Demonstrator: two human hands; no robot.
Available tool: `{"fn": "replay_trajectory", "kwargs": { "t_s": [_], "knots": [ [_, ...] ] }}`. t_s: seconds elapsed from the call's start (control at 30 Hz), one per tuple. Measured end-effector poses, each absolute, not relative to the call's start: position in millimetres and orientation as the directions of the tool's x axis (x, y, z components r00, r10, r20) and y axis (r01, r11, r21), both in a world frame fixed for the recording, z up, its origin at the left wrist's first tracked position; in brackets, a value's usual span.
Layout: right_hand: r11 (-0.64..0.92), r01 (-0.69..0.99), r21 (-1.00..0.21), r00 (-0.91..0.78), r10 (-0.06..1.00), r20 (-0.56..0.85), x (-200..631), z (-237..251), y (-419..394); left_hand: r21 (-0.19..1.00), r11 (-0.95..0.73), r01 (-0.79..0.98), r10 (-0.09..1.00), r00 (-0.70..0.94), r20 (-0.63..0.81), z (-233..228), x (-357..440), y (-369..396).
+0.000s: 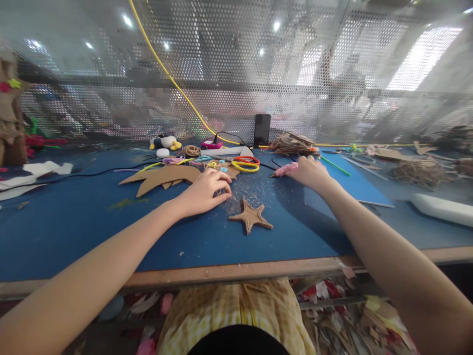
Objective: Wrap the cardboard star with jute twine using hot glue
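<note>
A brown cardboard star [251, 217] edged with twine lies flat on the blue tabletop, in front of and between my hands. My left hand [205, 191] rests low over the table just left of the star, fingers curved and thumb apart, with nothing visible held. A bit of twine shows under its fingers. In my right hand [310, 172] is a pink hot glue gun [286, 169], its nozzle pointing left near the table. Cut cardboard pieces [162, 176] lie beside my left hand.
Red and yellow pipe-cleaner loops [246, 164] lie behind the star. A black phone [262, 129] leans against the perforated metal screen [229, 64]. A twine bundle [293, 143], a blue board [351, 180] and a white foam block [443, 207] are toward the right. A black cable crosses the left side.
</note>
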State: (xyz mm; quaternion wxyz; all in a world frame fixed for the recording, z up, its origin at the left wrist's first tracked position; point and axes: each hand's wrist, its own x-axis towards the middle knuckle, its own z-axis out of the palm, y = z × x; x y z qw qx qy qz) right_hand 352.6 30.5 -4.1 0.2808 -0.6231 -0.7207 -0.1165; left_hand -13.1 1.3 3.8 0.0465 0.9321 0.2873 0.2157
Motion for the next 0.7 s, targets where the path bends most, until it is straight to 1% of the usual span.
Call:
{"fn": "replay_trajectory", "kwargs": {
  "t_s": [0.03,0.07,0.1,0.13,0.17,0.23,0.37,0.43,0.47,0.57,0.63,0.7],
  "knots": [
    [0.205,0.961,-0.185,-0.056,0.802,0.595,346.3,0.8,28.8,0.228,-0.81,0.54,0.58,0.682,0.446,2.9,-10.0,0.4],
    [0.246,0.951,-0.187,-0.065,0.752,0.656,337.9,6.0,26.0,0.254,-0.789,0.559,0.6,0.611,0.517,2.0,-6.6,-0.6],
    [0.36,0.917,-0.171,-0.136,0.686,0.715,327.6,10.9,21.7,0.292,-0.769,0.568,0.617,0.541,0.572,1.0,-3.0,-1.8],
    [0.52,0.843,-0.139,-0.258,0.617,0.744,315.6,14.8,16.2,0.334,-0.755,0.565,0.632,0.488,0.603,0.0,0.4,-3.1],
    [0.648,0.753,-0.111,-0.356,0.544,0.76,302.5,17.4,9.6,0.374,-0.748,0.549,0.643,0.459,0.613,-1.0,3.4,-4.5],
    [0.803,0.587,-0.105,-0.47,0.443,0.764,276.1,18.0,-5.3,0.429,-0.747,0.507,0.655,0.454,0.604,-3.0,7.8,-7.4],
    [0.906,0.376,-0.194,-0.527,0.382,0.759,239.0,10.1,-29.7,0.453,-0.767,0.454,0.639,0.484,0.598,-5.9,11.3,-12.8],
    [0.914,0.327,-0.241,-0.514,0.386,0.766,231.5,7.5,-35.5,0.447,-0.782,0.434,0.622,0.488,0.613,-6.0,12.1,-15.2],
    [0.906,0.327,-0.268,-0.488,0.405,0.773,230.0,7.1,-36.9,0.445,-0.788,0.425,0.613,0.483,0.625,-5.7,12.5,-16.3],
    [0.833,0.387,-0.396,-0.34,0.528,0.779,230.5,7.8,-37.3,0.442,-0.782,0.44,0.617,0.44,0.653,-5.0,13.1,-18.3],
    [0.769,0.401,-0.498,-0.242,0.613,0.752,233.0,8.4,-35.7,0.414,-0.756,0.507,0.64,0.439,0.631,-6.3,12.6,-17.5],
    [0.736,0.397,-0.549,-0.188,0.651,0.736,236.1,8.4,-33.2,0.359,-0.73,0.581,0.667,0.494,0.558,-10.1,11.8,-14.9]
  ]
}}
